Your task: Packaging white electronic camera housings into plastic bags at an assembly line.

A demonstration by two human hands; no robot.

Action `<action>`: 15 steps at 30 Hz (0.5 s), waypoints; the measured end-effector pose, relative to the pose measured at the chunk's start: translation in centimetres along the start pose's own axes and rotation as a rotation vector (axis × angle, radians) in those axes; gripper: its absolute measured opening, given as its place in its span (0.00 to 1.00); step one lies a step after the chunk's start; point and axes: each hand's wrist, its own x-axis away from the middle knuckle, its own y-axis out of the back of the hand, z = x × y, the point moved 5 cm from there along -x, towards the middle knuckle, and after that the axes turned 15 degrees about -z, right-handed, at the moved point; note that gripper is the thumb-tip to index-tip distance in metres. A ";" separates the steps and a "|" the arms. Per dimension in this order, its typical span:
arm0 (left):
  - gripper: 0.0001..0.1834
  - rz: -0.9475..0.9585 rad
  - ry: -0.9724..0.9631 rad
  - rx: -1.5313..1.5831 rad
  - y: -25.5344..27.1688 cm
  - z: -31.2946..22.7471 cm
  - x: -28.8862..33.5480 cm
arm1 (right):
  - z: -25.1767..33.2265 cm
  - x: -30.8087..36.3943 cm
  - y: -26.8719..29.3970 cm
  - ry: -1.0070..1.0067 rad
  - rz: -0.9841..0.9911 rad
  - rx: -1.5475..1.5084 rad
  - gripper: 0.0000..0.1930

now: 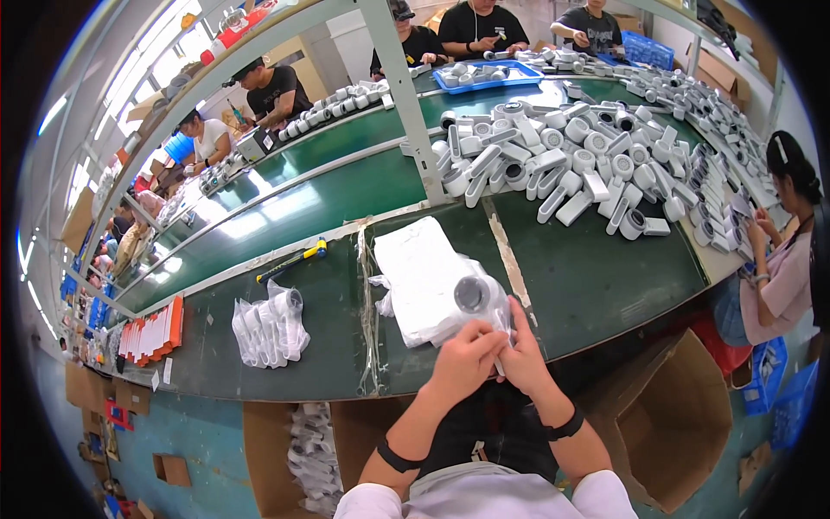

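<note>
A white handheld device (471, 296) with a round, dark-centred head sits in a clear plastic bag in front of me. Its head points away from me, above a stack of white plastic bags (411, 259) on the dark green worktop. My left hand (465, 356) is closed, its fingers pinching the bag near the handle end. Wrapped around the handle side is my right hand (524, 356), also closed. The fingers partly hide the handle. Left of the stack lies a row of bagged devices (270, 329), side by side.
A large heap of unbagged devices (562, 156) covers the far right. A yellow-and-black hammer-like tool (294, 259) and orange-and-white packages (152, 333) lie left. Below stand a box of bagged devices (316, 458) and an open cardboard box (683, 415). Co-workers sit around a green conveyor (346, 186).
</note>
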 end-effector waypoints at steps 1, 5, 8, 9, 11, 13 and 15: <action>0.07 0.026 0.006 0.082 -0.2 -0.2 0.5 | 0.2 -0.1 -0.1 0.115 -0.071 -0.092 0.37; 0.10 0.151 0.043 0.314 0.1 -0.4 2.0 | -0.2 -1.7 0.5 0.432 -0.205 -0.155 0.37; 0.12 0.181 0.151 0.444 1.1 -0.6 1.9 | -0.7 -2.0 0.7 0.451 -0.171 -0.221 0.30; 0.13 0.163 0.268 0.512 1.4 -0.3 1.9 | -0.9 -2.0 0.4 0.358 -0.105 -0.295 0.25; 0.15 -0.109 0.364 0.542 2.2 2.9 2.4 | -0.8 -1.4 -0.1 0.346 -0.034 -0.340 0.22; 0.22 -0.127 0.622 0.760 1.5 4.8 2.8 | -0.1 -0.7 -1.3 0.333 0.046 -0.383 0.20; 0.23 -0.111 0.819 0.906 -0.3 4.5 3.8 | 1.3 0.4 -2.5 0.462 -0.089 -0.321 0.21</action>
